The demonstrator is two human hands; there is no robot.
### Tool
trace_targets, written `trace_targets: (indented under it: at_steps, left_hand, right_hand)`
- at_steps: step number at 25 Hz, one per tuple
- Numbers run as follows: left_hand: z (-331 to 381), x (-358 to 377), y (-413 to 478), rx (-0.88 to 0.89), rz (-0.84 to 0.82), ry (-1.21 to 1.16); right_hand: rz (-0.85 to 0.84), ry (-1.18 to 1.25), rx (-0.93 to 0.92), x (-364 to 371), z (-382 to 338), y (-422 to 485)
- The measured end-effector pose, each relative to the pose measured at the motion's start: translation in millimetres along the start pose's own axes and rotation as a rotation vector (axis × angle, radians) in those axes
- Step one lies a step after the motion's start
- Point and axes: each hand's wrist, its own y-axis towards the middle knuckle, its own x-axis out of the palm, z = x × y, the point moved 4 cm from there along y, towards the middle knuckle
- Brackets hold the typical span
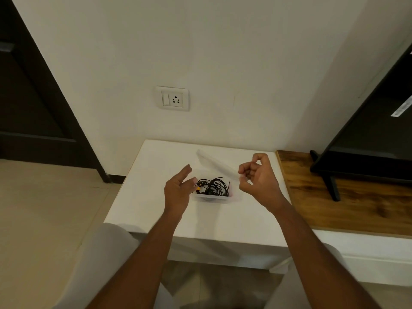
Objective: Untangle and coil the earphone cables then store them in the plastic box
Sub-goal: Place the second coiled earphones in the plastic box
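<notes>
Head view: a clear plastic box (214, 198) stands on the white bench (151, 201), and the black earphone cables (213, 187) lie inside it in a loose tangle. Its lid (214, 162) is swung up and back behind the box. The left hand (178, 190) hovers just left of the box, its fingers (186, 171) straight and spread, gripping nothing, thumb tip near the box's left rim. The right hand (258, 179) is just right of the box, its fingers curled in; whether they touch the lid's near end cannot be told. Further right of the box lies a wooden board (334, 197) bearing a black screen (367, 134). A wall socket (172, 98) sits above the box.
</notes>
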Motion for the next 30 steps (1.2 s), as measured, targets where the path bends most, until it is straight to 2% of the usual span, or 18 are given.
trace_targets:
  at_steps: [5, 7, 10, 13, 17, 19, 26, 30]
  left_hand:
    - [5.7, -13.8, 5.4, 0.087, -0.060, 0.200]
    - [6.7, -18.4, 7.2, 0.041, 0.010, 0.170]
    - [3.7, -26.5, 12.7, 0.000, 0.080, 0.243]
    - [-0.7, -30.7, 15.7, -0.009, 0.096, 0.392]
    - [-4.4, -30.9, 17.2, -0.039, 0.103, 0.489]
    - [-6.0, -31.0, 19.9, -0.053, 0.110, 0.540]
    - [-16.1, -21.9, 33.3, -0.030, 0.004, 0.787]
    - [-27.7, -18.8, 35.2, -0.073, 0.005, 0.735]
  right_hand:
    - [-0.116, 0.190, 0.146, 5.7, 3.2, 7.7]
    - [-0.072, 0.278, 0.179, 5.2, 6.7, 11.9]
    - [0.103, 0.311, 0.185, 3.7, 16.4, 18.8]
    - [0.134, 0.092, 0.169, 8.6, 28.9, 21.4]
    - [-0.169, -0.202, 0.160, 20.6, 54.5, 11.1]
    - [-0.247, -0.319, 0.171, 22.4, 65.8, 7.6]
    - [-0.167, -0.480, 0.259, 15.2, 88.4, 15.6]
    - [-0.180, -0.664, 0.286, 13.7, 106.7, 15.5]
